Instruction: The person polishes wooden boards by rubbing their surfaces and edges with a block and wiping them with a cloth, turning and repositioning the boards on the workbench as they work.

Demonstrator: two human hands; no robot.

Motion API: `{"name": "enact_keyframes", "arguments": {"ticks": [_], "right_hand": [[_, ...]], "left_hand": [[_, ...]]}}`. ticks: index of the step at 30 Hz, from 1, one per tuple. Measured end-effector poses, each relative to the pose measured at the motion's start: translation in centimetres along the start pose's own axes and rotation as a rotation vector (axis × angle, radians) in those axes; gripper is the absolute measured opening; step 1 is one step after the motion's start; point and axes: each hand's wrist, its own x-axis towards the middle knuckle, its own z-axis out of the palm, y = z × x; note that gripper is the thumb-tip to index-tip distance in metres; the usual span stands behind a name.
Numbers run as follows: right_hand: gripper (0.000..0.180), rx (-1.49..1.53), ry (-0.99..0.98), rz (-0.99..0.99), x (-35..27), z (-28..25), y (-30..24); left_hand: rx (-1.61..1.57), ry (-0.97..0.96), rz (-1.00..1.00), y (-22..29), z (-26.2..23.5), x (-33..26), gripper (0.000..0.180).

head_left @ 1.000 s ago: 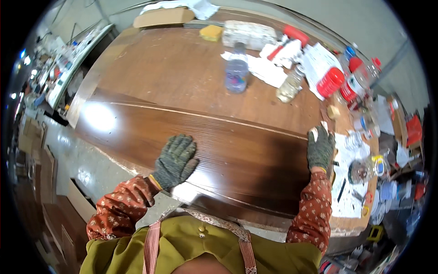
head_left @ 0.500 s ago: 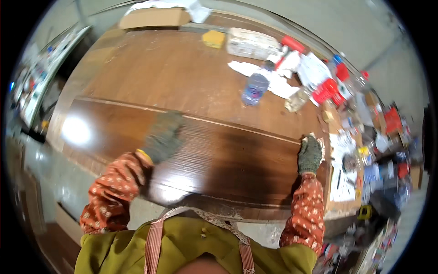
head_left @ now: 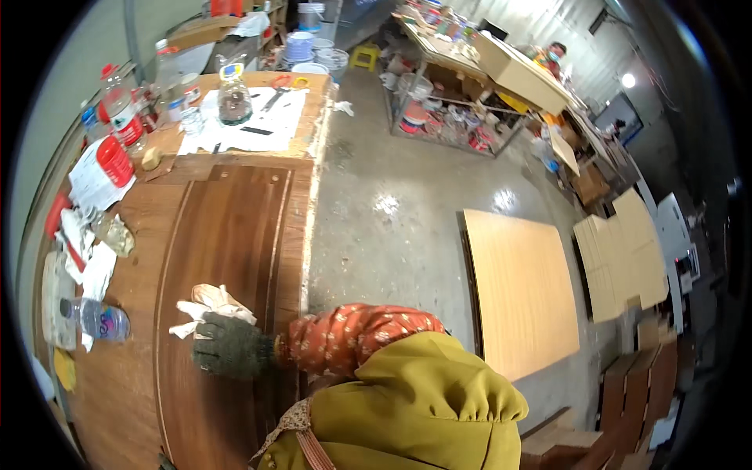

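Observation:
A long dark-brown wooden panel (head_left: 223,243) with a raised moulded edge lies on the brown workbench (head_left: 129,392). My right hand (head_left: 231,345), in a dark grey-green knit glove, rests on the panel with a crumpled pale cloth (head_left: 215,301) under its fingers. The cloth sticks out past the fingertips on the far side. At the lower edge only a sliver of my gloved left hand (head_left: 166,460) shows beside the panel's left edge; its fingers are hidden.
Left of the panel are a clear bottle (head_left: 102,319), a red-labelled bottle (head_left: 124,110) and crumpled white paper (head_left: 74,235). Beyond it a glass jar (head_left: 234,98) stands on white sheets. A light wooden board (head_left: 521,290) lies on the floor at right. Another person (head_left: 552,59) is far off.
My view has swung to the right along the bench. My right hand and the cloth now lie farther in along the panel, and my left hand has nearly left the picture.

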Motion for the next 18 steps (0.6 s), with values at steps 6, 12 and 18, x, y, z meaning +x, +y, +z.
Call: {"name": "enact_keyframes", "arguments": {"ticks": [6,12,18], "right_hand": [[0.037,-0.171,0.288,-0.270,1.5,-3.9,-6.8],[0.039,0.228,0.548,-0.655,9.2,-5.7,-13.5],[0.038,0.188,0.109,-0.736,12.1,-6.9,-19.1]], "left_hand": [[0.172,0.303,0.172,-1.0,-3.6,-1.5,0.038],[0.566,0.738,0.383,0.3,-10.1,-3.7,0.035],[0.684,0.843,0.317,7.1,-15.6,-8.6,0.034]]}}
